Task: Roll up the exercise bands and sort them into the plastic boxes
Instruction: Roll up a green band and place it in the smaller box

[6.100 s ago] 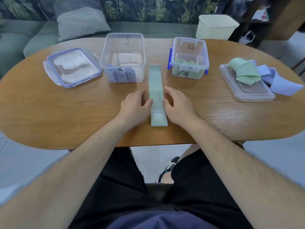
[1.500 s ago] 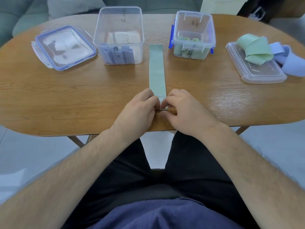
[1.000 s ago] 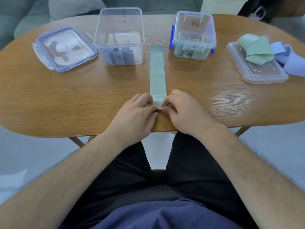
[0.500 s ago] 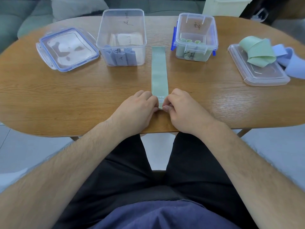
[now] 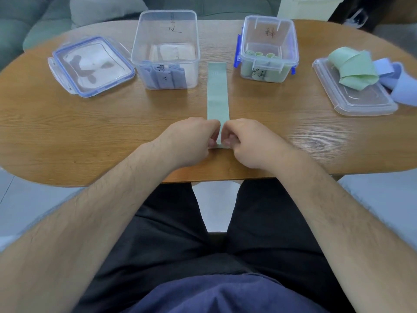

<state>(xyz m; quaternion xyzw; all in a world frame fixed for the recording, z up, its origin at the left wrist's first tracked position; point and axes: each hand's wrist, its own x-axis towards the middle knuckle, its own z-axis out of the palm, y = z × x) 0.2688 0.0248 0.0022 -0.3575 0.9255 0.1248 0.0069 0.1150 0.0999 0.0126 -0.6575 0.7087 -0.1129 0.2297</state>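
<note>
A pale green exercise band (image 5: 217, 91) lies flat on the wooden table (image 5: 67, 132), running away from me between two boxes. My left hand (image 5: 191, 141) and my right hand (image 5: 248, 143) pinch its near end, fingers curled over a small roll that starts there. The clear box (image 5: 165, 30) at the back left holds rolled blue bands (image 5: 162, 75). The smaller box with blue clips (image 5: 267, 35) at the back right holds rolled green bands (image 5: 259, 68).
A blue-rimmed lid (image 5: 90, 66) lies at the far left. A clear lid (image 5: 356, 98) at the right carries a loose green band (image 5: 352, 68) and a blue band (image 5: 401, 84). A cream bin (image 5: 309, 6) and a sofa (image 5: 33, 21) stand behind the table.
Both hands have shifted slightly forward along the band, and its near end has curled up under the fingers. The flat length looks a little shorter.
</note>
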